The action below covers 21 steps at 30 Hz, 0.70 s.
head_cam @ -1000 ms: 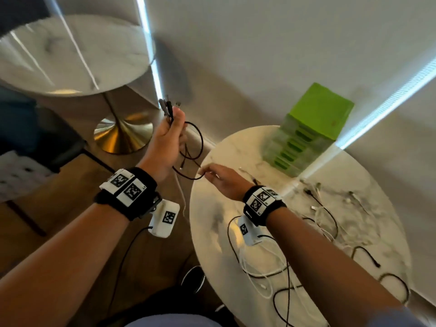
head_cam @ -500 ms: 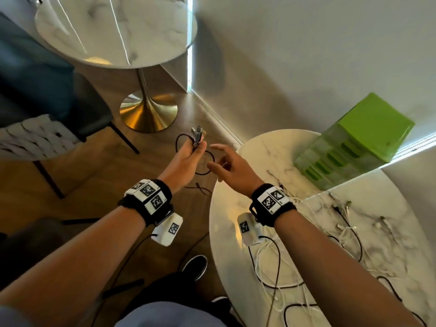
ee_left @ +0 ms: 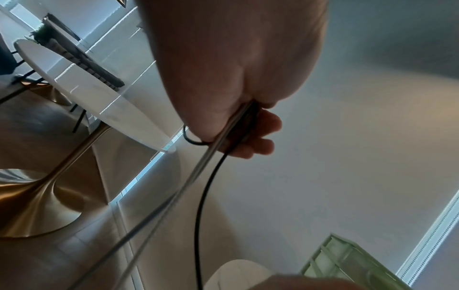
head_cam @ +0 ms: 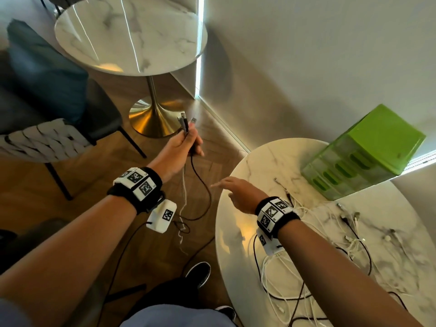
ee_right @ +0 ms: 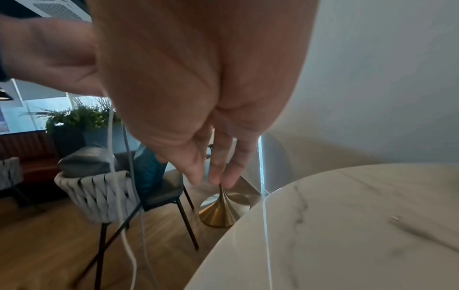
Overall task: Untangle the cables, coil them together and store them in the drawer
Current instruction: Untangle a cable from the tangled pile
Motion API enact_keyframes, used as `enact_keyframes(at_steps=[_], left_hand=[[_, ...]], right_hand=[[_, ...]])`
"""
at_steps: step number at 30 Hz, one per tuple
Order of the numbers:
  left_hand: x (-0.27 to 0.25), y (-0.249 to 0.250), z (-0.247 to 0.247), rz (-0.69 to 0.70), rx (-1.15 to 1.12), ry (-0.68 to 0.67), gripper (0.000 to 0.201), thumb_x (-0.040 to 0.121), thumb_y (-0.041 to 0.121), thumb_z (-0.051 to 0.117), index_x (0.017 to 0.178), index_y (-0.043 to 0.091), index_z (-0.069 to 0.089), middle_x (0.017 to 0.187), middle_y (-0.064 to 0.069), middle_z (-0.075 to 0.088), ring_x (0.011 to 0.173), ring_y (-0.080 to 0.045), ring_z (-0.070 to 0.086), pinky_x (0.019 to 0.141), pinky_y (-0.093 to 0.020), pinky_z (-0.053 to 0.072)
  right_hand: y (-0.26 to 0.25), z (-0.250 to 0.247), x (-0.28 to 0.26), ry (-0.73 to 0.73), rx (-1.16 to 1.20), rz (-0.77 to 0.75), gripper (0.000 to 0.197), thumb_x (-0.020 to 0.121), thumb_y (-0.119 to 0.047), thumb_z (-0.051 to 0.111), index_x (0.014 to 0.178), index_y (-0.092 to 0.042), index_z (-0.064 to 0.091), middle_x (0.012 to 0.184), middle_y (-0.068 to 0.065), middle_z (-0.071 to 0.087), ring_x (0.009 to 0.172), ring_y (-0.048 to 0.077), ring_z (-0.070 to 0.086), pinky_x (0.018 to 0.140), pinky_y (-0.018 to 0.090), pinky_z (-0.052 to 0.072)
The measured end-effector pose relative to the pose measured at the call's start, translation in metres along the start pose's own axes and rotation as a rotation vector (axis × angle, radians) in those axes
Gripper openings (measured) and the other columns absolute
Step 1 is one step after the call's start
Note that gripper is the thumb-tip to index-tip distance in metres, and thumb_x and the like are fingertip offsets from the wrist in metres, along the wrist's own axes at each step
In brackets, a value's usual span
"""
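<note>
My left hand [head_cam: 186,145] is raised over the floor and grips a bundle of cables [head_cam: 186,123] by their plug ends. A black cable [head_cam: 200,185] and a pale cable [head_cam: 183,197] hang from the fist toward the floor; the left wrist view shows the strands [ee_left: 211,157] running out under my curled fingers [ee_left: 258,137]. My right hand [head_cam: 236,190] hovers over the left edge of the round marble table [head_cam: 236,256], fingers [ee_right: 218,168] straight and holding nothing. More white and black cables [head_cam: 330,244] lie tangled on the table. The green drawer unit [head_cam: 368,152] stands at the table's far side.
A second marble table [head_cam: 132,36] on a brass pedestal [head_cam: 153,121] stands ahead on the wooden floor. A chair with a woven back [head_cam: 44,140] and a dark cushioned seat are to the left. A wall runs behind the tables. My shoe [head_cam: 199,272] is below.
My right hand let go of the black cable loop and drew back to the table edge with fingers straightened. The loop fell open, so the cables now hang straight from my left fist.
</note>
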<state>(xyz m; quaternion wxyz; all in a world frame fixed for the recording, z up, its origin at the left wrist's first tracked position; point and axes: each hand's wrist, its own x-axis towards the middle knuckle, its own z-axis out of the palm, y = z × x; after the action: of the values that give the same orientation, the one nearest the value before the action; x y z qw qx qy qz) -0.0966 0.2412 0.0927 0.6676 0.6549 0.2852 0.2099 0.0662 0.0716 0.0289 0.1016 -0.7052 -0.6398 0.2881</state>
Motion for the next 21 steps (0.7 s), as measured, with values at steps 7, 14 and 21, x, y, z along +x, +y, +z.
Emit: enact_keyframes(at_steps=[7,14,21], left_hand=[[-0.011,-0.002,0.009,-0.081,-0.028,-0.189,0.038,0.108,0.034,0.037,0.104,0.008,0.065,0.095,-0.008,0.075,0.102,-0.019,0.071,0.098,-0.03,0.054],[-0.004,-0.001,-0.002,-0.116,0.185,-0.084,0.048,0.107,0.046,0.035,0.11,0.009,0.066,0.103,-0.006,0.077,0.099,-0.018,0.074,0.092,-0.039,0.057],[-0.009,0.013,-0.011,-0.123,-0.01,-0.119,0.052,0.106,0.052,0.028,0.084,0.013,0.055,0.093,-0.013,0.077,0.103,-0.029,0.071,0.097,-0.04,0.048]], right_hand=[[-0.042,-0.015,0.033,0.113,0.58,-0.001,0.082,0.087,-0.042,0.072,0.152,-0.041,0.023,0.144,-0.006,0.051,0.124,0.013,0.059,0.101,0.041,0.053],[-0.04,-0.005,0.033,0.512,0.493,0.1,0.019,0.105,-0.025,0.049,0.123,-0.019,0.051,0.078,-0.001,0.072,0.072,0.016,0.073,0.076,0.042,0.06],[-0.013,0.017,0.011,-0.211,0.004,0.41,0.078,0.09,-0.04,0.07,0.155,-0.02,0.032,0.156,0.016,0.039,0.142,0.034,0.039,0.114,0.042,0.037]])
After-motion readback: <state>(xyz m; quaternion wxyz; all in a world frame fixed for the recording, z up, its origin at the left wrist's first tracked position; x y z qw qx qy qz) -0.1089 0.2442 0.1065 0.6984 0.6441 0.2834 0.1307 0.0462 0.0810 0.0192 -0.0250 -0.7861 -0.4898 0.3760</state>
